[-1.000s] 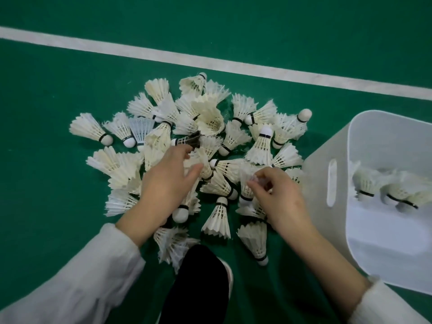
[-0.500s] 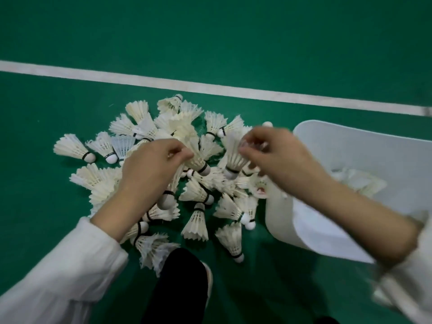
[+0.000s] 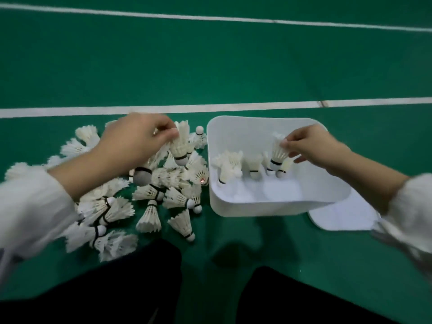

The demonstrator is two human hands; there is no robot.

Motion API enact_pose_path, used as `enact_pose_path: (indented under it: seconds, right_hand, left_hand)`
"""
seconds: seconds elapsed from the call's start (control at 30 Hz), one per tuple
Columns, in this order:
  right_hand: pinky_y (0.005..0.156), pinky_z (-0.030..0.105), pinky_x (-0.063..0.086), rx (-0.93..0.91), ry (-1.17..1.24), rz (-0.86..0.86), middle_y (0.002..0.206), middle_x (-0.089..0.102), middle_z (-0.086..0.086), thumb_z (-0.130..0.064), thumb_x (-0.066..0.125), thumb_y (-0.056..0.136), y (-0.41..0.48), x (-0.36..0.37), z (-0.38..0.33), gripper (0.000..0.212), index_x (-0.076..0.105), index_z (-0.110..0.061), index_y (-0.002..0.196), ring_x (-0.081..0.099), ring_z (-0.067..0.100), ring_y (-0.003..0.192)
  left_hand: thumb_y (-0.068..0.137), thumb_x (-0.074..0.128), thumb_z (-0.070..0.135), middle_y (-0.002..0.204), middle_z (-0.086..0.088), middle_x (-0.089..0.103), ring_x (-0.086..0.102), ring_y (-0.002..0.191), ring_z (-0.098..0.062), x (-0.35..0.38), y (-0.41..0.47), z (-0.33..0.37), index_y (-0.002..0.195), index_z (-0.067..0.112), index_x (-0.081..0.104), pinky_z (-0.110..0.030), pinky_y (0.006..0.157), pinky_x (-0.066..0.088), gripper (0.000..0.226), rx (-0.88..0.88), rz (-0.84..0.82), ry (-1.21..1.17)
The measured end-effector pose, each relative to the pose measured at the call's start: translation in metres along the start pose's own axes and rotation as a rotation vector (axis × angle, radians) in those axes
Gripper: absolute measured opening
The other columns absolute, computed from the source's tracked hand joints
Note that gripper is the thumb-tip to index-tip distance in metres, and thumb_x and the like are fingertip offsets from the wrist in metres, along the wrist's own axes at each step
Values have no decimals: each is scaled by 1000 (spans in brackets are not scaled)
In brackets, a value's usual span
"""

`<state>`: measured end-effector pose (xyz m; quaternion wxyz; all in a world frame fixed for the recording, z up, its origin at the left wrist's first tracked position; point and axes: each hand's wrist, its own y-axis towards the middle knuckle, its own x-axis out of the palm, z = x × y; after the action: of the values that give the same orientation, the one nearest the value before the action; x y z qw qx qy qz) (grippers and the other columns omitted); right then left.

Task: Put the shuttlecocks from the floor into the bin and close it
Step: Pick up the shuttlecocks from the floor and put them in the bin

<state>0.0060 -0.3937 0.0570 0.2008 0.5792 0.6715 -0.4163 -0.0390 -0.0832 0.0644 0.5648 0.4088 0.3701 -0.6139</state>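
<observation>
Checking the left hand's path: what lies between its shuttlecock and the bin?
In the head view, only a few piled shuttlecocks on the floor lie between the shuttlecock the left hand pinches and the bin.

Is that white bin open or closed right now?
Open. The bin has no cover on; a flat white panel, likely its lid, lies on the floor beside it.
</observation>
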Motion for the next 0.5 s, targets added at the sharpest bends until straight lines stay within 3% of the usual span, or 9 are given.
enact_pose_path:
  seconds: [0.1, 0.2, 0.27, 0.37, 0.43, 0.5]
  right_hand:
    - [81, 44, 56, 80, -48, -102, 90, 69, 24, -9, 62, 85, 3, 19, 15, 15, 68, 3, 92, 63, 31, 76]
    - [85, 46, 54, 130, -92, -160, 96, 69, 25, -5, 61, 84, 13, 42, 23, 19, 68, 8, 96, 67, 35, 84]
    - [87, 44, 54, 146, -129, -182, 99, 69, 25, -5, 59, 84, 21, 59, 27, 22, 68, 11, 97, 67, 35, 90]
    - [86, 45, 51, 134, -183, -197, 102, 66, 29, -4, 56, 83, 37, 85, 35, 25, 65, 12, 99, 66, 36, 95]
    - [81, 46, 52, 121, -199, -179, 101, 64, 31, -3, 54, 82, 44, 96, 37, 25, 63, 12, 100, 56, 23, 68]
    - [59, 39, 52, 134, -215, -174, 83, 66, 30, -1, 51, 82, 57, 106, 41, 24, 64, 13, 96, 40, 17, 60]
  left_hand:
    - [90, 49, 46, 85, 12, 62, 42, 47, -5, -13, -7, 3, 94, 29, 64, -23, 46, 24, 23, 49, -18, 62]
    - [89, 49, 47, 74, 18, 57, 39, 48, -1, -16, -7, 4, 93, 29, 64, -23, 46, 23, 24, 38, -31, 123]
    - [90, 47, 48, 78, 17, 60, 43, 52, -2, -8, -3, 2, 94, 30, 64, -22, 47, 28, 25, 39, -43, 143]
    - [89, 46, 49, 96, 13, 65, 57, 76, -12, 15, 6, -4, 95, 32, 64, -27, 60, 45, 26, 66, -54, 132]
    - [89, 47, 48, 96, 13, 64, 54, 80, -10, 28, 11, -7, 95, 31, 65, -26, 59, 42, 25, 81, -44, 91]
    - [88, 48, 48, 94, 17, 61, 52, 76, -6, 43, 21, -10, 95, 31, 65, -23, 55, 38, 25, 63, -61, 56]
